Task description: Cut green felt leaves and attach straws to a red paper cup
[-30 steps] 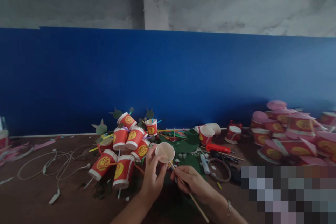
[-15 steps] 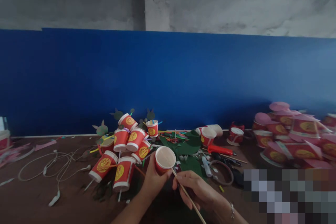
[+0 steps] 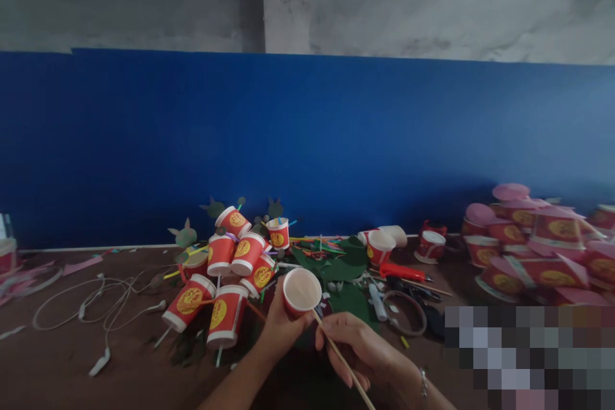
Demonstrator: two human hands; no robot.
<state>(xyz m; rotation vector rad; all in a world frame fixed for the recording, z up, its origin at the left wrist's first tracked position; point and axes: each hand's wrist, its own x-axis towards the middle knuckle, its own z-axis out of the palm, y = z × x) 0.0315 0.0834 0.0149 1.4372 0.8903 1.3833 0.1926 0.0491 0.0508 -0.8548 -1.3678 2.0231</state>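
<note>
The person's left hand (image 3: pixel 283 327) has its grip closed around a red paper cup (image 3: pixel 302 290) with a white rim, held above the brown desk (image 3: pixel 57 359) and tilted so that its pale inside faces the wearer. The right hand (image 3: pixel 353 343), to the right of the held cup and nearer the wearer, has its grip closed on a thin wooden stick (image 3: pixel 343 362); the stick slants up to the cup's near right rim, though whether its tip touches cannot be told. A bracelet (image 3: pixel 423 384) circles the right wrist. Just left of the held cup is a heap of red cups (image 3: pixel 227 317) bearing yellow emblems, with a white earphone cord (image 3: pixel 120 307) looped farther to its left. Behind it are thin coloured strips (image 3: pixel 319 248), and dark green sheets (image 3: pixel 353 262) spread behind it and to its right. Also right of the held cup are an upright red cup (image 3: pixel 381 250), a red-handled tool (image 3: pixel 403 272), a pale tube (image 3: pixel 377 302) and a pale ring (image 3: pixel 423 320). Well to its right, red cups with pink pieces (image 3: pixel 557 230) are piled up. A blue panel (image 3: pixel 288 141) stands behind it all.
</note>
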